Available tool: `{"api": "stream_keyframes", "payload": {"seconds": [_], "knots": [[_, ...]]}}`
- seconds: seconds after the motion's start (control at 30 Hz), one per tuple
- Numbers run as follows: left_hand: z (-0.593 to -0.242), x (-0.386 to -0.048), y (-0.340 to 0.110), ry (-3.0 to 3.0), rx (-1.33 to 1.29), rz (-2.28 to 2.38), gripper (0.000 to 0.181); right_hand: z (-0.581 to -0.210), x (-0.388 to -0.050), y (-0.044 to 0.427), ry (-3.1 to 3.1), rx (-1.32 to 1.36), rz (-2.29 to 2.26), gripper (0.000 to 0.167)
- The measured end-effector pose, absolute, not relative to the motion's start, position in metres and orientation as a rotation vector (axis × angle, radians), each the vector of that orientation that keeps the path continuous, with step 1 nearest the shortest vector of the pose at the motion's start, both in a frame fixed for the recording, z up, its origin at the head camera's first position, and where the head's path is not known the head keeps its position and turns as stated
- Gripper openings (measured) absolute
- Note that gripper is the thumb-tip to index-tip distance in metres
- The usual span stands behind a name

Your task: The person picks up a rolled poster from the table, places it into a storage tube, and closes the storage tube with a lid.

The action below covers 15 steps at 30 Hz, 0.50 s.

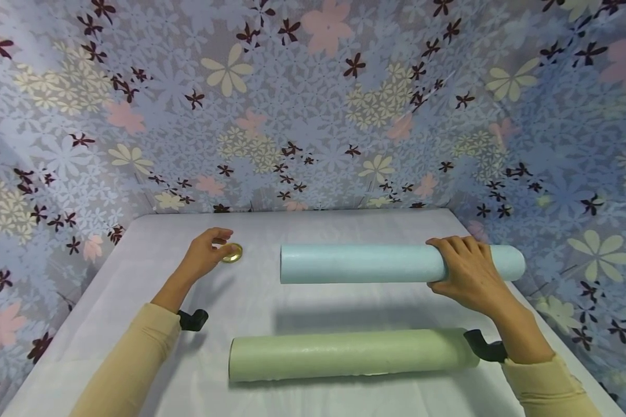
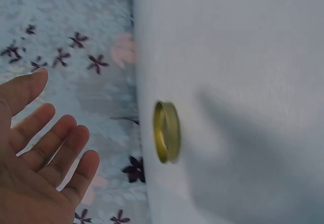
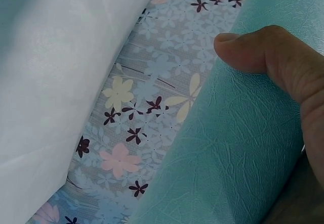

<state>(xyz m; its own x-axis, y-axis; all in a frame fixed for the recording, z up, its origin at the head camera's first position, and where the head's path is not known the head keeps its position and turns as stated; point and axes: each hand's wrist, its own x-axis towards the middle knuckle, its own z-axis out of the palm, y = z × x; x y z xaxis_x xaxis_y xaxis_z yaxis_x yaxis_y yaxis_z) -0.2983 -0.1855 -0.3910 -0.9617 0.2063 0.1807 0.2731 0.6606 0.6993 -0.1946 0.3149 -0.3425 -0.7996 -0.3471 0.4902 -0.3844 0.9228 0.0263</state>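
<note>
My right hand [image 1: 466,269] grips a light blue roll of sheet material [image 1: 360,263] near its right end. The roll is held level above the table, its shadow falling below it. In the right wrist view the thumb [image 3: 253,49] presses on the roll's finely wrinkled surface [image 3: 217,143]. A small gold-coloured ring [image 2: 173,133] sits on the white tabletop; its exact kind is unclear. Beside it hovers my left hand [image 1: 206,253], fingers [image 2: 66,153] loosely bent and holding nothing. In the left wrist view a gap separates hand and ring.
A pale green roll [image 1: 355,354] lies across the front of the white table [image 1: 344,227]. Floral fabric [image 1: 313,116] hangs behind the table and along both sides. Dark wrist mounts [image 1: 194,320] sit at both cuffs.
</note>
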Motion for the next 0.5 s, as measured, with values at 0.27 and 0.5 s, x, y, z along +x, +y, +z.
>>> {"api": "stream_keyframes", "payload": {"seconds": [0.27, 0.5], "knots": [[-0.411, -0.322, -0.191, -2.894, -0.346, -0.989, 0.047, -0.343, -0.194, 0.316, -2.572, 0.528, 0.109, 0.079], [-0.421, -0.333, -0.193, -2.949, -0.341, -0.9, 0.053, -0.343, -0.194, 0.316, -2.58, 0.517, 0.114, 0.078]]}}
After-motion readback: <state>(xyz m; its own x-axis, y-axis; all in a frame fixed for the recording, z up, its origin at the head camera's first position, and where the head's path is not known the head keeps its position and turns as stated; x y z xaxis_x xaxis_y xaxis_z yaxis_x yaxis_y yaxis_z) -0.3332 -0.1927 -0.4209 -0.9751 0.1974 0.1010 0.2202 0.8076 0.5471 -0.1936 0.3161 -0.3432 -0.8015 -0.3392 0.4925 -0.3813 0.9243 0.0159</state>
